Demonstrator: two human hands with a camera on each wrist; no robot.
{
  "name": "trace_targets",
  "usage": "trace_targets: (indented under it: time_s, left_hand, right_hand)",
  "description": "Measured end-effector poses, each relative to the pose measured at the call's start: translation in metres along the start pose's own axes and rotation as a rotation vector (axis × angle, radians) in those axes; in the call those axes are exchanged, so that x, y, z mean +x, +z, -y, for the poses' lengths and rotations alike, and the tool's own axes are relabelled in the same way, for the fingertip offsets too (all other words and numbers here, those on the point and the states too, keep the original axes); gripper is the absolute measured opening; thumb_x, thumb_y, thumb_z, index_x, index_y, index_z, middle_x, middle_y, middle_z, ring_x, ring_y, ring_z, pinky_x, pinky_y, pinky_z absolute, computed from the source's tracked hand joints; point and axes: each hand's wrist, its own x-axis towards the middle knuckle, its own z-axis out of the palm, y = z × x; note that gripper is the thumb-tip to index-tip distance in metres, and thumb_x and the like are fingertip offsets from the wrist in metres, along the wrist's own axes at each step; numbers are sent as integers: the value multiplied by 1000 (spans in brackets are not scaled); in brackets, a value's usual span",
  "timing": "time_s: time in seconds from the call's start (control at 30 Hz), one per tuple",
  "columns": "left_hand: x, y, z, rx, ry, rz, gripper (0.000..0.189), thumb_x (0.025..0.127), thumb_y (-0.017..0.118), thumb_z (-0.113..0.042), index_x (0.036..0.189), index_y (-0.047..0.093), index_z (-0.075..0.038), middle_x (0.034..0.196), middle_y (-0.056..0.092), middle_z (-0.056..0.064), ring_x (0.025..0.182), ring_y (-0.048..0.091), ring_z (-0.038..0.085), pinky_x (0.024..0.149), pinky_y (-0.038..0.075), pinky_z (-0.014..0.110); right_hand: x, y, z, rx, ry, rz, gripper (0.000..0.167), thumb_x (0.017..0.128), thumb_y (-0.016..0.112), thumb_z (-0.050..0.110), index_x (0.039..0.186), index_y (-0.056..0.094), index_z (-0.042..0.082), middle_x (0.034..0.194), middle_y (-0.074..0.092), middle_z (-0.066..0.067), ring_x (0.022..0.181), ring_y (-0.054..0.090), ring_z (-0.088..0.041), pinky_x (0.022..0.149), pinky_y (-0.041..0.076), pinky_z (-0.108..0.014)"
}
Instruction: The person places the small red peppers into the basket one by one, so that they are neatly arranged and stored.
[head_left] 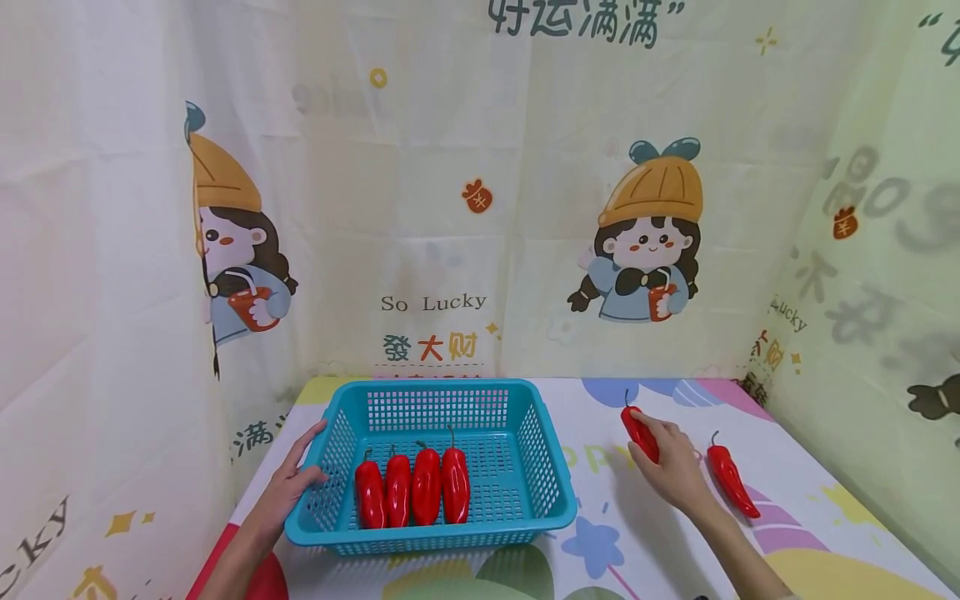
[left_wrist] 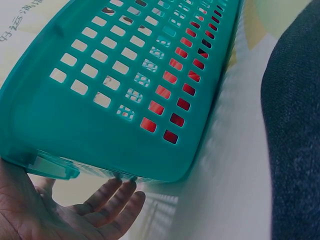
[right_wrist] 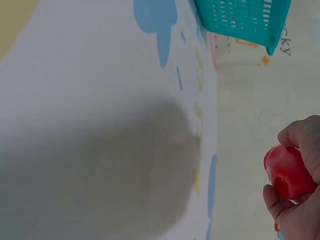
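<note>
A blue-green plastic basket stands on the table with several red chili peppers lying side by side in its left and middle part. At its left end my left hand holds the rim, thumb over the edge and fingers along the outside wall. In the left wrist view the fingers lie against the basket's end. My right hand grips another red chili pepper above the table, right of the basket; its stem points away from me. A further red chili pepper lies on the table beyond the right wrist.
A printed tablecloth with coloured shapes covers the table. Hanging printed cloth encloses the back and both sides. Dark blue fabric shows at the right of the left wrist view.
</note>
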Motion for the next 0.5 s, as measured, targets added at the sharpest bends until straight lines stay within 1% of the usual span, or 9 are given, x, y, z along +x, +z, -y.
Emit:
trace_targets:
  time_s: [0.27, 0.5]
  left_hand:
    - [1, 0, 1, -1, 1, 1, 87, 95, 54, -10, 166, 6, -23, 167, -1, 26, 145, 13, 56, 101, 52, 56]
    - [2, -1, 1, -5, -5, 2, 86, 95, 54, -10, 166, 6, -22, 167, -1, 27, 145, 13, 56, 101, 52, 57]
  right_hand:
    - [4, 2, 17, 48, -47, -22, 63, 87, 76, 7, 145, 52, 3, 132, 54, -30, 116, 51, -47, 75, 61, -54]
    - [6, 7, 31, 70, -75, -23, 63, 88, 75, 6, 147, 52, 6, 133, 55, -28, 116, 52, -45, 76, 61, -53]
